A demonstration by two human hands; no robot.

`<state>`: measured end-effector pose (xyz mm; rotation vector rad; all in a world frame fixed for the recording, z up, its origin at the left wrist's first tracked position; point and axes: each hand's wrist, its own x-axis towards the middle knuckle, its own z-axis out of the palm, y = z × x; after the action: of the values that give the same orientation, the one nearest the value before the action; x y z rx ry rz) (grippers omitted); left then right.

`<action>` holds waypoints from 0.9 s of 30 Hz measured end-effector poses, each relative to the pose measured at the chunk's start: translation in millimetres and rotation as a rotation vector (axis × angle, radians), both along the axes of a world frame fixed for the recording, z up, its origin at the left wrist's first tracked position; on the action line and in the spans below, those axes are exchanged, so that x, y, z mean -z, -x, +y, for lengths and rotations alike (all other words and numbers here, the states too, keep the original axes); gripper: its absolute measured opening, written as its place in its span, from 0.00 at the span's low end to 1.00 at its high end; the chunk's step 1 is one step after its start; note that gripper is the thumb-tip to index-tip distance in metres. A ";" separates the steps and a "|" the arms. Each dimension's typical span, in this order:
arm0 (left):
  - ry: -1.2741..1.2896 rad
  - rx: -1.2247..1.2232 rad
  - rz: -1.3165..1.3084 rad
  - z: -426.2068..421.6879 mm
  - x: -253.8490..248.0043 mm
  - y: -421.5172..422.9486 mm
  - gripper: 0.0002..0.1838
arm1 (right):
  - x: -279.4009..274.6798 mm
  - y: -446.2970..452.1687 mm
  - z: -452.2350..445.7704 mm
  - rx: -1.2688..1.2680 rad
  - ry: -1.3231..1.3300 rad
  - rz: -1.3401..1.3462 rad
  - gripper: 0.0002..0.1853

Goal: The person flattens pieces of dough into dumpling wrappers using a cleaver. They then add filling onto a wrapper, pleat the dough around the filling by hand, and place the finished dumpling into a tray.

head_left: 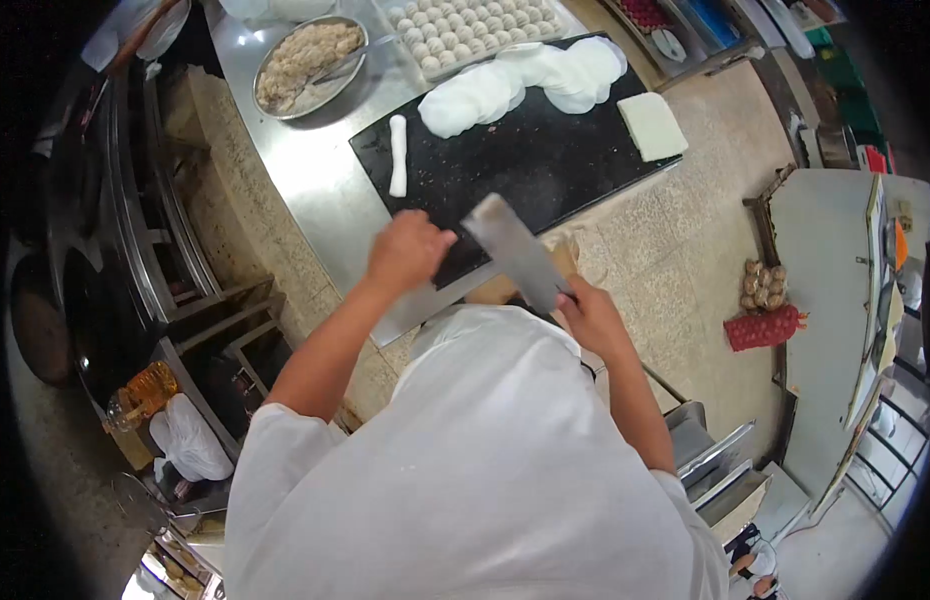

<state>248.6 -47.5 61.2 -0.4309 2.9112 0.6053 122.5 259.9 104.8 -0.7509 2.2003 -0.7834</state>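
My right hand (593, 315) is shut on the handle of a cleaver (515, 252), whose broad blade points up and left over the front edge of the black board (525, 165). My left hand (410, 250), slightly blurred, is by the board's left front corner with its fingers curled; what they hold, if anything, is hidden. Beyond it a thin white roll of dough (398, 158) lies on the board's left side. Overlapping round white dough wrappers (475, 98) spread along the far side. A pale square slab (652, 127) rests at the right end.
A metal bowl (359, 72) of pale filling with a utensil stands on the steel table (295, 170). Behind the board is a tray (425, 72) of round dumplings in rows. A red net bag (763, 328) sits on the right, and a bottle of yellow oil (150, 388) at lower left.
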 end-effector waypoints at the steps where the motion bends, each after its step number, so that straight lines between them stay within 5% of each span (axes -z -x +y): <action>1: 0.047 0.269 -0.109 11.4 3.6 13.6 0.18 | -6.9 3.8 17.1 0.084 0.010 -0.016 0.10; 2: 0.062 0.275 -0.114 22.6 10.7 25.3 0.18 | -16.0 9.2 33.6 0.170 0.017 -0.035 0.10; 4: 0.297 0.312 0.346 46.3 22.9 46.3 0.24 | -29.2 23.6 62.5 0.335 0.100 0.019 0.10; 8: 0.197 0.383 0.128 56.6 26.2 114.4 0.33 | -36.3 82.5 64.2 0.631 0.542 0.062 0.16; 11: 0.193 0.446 0.140 64.3 25.2 135.1 0.35 | 24.1 155.6 20.9 0.735 0.655 0.098 0.19; 14: 0.249 0.476 0.137 62.6 23.5 147.7 0.36 | 73.0 191.3 -7.6 1.045 0.434 -0.562 0.15; 17: 0.127 0.449 0.066 58.1 26.3 148.7 0.37 | 71.2 171.6 -2.9 1.052 0.417 -0.550 0.14; 20: -0.020 0.318 0.183 56.8 11.3 149.4 0.38 | 31.2 110.5 7.6 0.539 0.127 -0.446 0.14; 21: 0.112 0.444 0.236 55.3 6.5 143.7 0.38 | 12.0 87.9 -0.1 0.415 0.030 -0.496 0.15; 23: 0.093 0.602 0.155 50.3 10.7 117.4 0.38 | 65.2 37.4 1.4 -0.116 0.085 -0.019 0.19; 27: 0.023 0.783 0.193 38.7 36.5 133.9 0.39 | 73.0 26.6 -29.6 0.035 -0.003 -0.124 0.20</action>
<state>114.7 -8.8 24.7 0.7766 2.9054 0.4919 95.9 230.3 31.8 -0.6464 2.1084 -0.8214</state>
